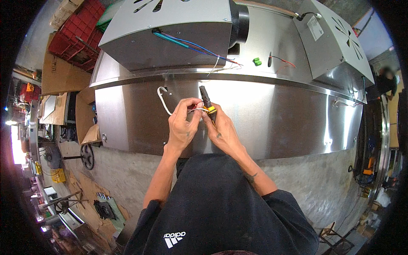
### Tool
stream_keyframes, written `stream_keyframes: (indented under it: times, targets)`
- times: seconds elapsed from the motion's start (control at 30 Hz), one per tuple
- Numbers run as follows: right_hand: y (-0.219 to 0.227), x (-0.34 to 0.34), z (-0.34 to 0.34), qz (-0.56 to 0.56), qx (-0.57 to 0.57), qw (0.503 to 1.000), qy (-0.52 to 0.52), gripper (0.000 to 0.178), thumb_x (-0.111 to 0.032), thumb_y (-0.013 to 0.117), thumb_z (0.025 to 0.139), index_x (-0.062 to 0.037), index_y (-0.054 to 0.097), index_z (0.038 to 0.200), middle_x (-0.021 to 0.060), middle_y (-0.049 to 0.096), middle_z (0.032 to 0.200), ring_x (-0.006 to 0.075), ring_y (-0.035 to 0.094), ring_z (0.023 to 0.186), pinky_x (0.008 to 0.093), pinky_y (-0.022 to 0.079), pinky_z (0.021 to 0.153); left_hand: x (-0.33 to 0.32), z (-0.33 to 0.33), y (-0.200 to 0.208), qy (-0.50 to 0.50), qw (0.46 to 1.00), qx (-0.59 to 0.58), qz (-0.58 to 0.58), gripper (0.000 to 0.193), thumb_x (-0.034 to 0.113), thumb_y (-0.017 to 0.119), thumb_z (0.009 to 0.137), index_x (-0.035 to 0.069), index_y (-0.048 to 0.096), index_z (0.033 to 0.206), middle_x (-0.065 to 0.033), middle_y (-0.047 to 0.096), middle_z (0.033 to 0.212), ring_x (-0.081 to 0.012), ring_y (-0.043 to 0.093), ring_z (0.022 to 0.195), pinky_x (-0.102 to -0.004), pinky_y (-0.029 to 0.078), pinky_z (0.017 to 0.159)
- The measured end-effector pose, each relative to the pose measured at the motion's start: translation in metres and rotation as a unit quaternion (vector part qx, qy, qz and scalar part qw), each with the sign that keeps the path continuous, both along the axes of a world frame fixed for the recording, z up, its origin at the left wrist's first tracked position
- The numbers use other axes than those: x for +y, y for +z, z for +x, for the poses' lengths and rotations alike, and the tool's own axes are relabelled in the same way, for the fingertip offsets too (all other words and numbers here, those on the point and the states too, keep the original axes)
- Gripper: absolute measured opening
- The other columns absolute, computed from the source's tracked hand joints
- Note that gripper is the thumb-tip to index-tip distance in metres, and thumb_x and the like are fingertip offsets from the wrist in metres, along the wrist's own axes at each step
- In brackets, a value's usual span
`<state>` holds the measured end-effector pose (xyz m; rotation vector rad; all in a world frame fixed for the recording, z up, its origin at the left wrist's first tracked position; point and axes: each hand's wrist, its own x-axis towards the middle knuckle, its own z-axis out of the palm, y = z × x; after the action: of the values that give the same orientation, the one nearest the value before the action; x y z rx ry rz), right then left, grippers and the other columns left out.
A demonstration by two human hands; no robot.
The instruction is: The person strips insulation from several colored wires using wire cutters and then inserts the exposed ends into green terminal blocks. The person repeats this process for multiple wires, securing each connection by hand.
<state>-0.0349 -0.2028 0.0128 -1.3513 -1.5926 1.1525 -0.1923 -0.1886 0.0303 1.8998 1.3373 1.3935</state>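
Observation:
Over the front steel panel, my left hand (182, 118) pinches the end of a white cable (162, 101), where thin coloured wires fan out between the fingertips. This cable comes out of a hole in the panel and loops down to the hand. My right hand (222, 128) is closed around a black-and-yellow wire stripper (205, 97), its black head pointing away from me. Both hands nearly touch, and the thin wires reach the tool's yellow part. Fingers hide the exact contact between wires and tool.
A grey metal box (187, 42) with blue loose wires (187, 43) stands behind the ledge. Green terminal blocks (256, 61) and a small black part (270, 60) with a red wire lie beside it. Another grey box (335, 46) stands right; a red crate (78, 36) is far left.

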Motion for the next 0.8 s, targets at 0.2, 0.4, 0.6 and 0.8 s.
stream_keyframes:
  times: [0.2, 0.4, 0.6, 0.8]
  targets:
    - [0.006, -0.001, 0.000, 0.001, -0.044, 0.999, -0.001, 0.046, -0.024, 0.063, 0.109, 0.0083, 0.052, 0.140, 0.0359, 0.071, 0.110, 0.0530, 0.072, 0.099, 0.0574, 0.057, 0.084, 0.001, 0.001, -0.001, 0.004, 1.000, 0.015, 0.024, 0.020, 0.000, 0.078, 0.097, -0.003, 0.072, 0.116, -0.0135, 0.077, 0.109, -0.0177, 0.076, 0.096, -0.0300, 0.063, 0.084]
    - [-0.003, 0.000, -0.001, 0.052, -0.007, 0.999, -0.004, 0.042, -0.015, 0.064, 0.108, 0.0097, 0.051, 0.139, 0.0348, 0.070, 0.114, 0.0523, 0.072, 0.101, 0.0562, 0.057, 0.085, 0.003, 0.002, -0.002, 0.015, 0.997, 0.045, 0.061, 0.019, 0.000, 0.078, 0.098, -0.004, 0.072, 0.115, -0.0147, 0.077, 0.108, -0.0198, 0.077, 0.093, -0.0308, 0.064, 0.083]
    - [-0.010, 0.000, -0.001, 0.088, -0.038, 0.995, -0.008, 0.034, -0.012, 0.061, 0.110, 0.0046, 0.053, 0.139, 0.0205, 0.072, 0.099, 0.0321, 0.074, 0.084, 0.0455, 0.056, 0.073, 0.004, 0.002, -0.003, 0.008, 0.996, 0.059, 0.060, 0.020, 0.000, 0.078, 0.098, -0.005, 0.071, 0.116, -0.0153, 0.077, 0.107, -0.0215, 0.077, 0.092, -0.0314, 0.063, 0.080]
    - [-0.019, 0.001, -0.001, 0.155, -0.060, 0.986, -0.017, 0.034, -0.012, 0.062, 0.110, 0.0060, 0.052, 0.138, 0.0208, 0.072, 0.101, 0.0339, 0.073, 0.089, 0.0468, 0.057, 0.078, 0.005, 0.000, -0.001, 0.002, 0.995, 0.072, 0.072, 0.020, -0.001, 0.077, 0.097, -0.005, 0.071, 0.116, -0.0163, 0.076, 0.108, -0.0239, 0.077, 0.091, -0.0328, 0.064, 0.080]
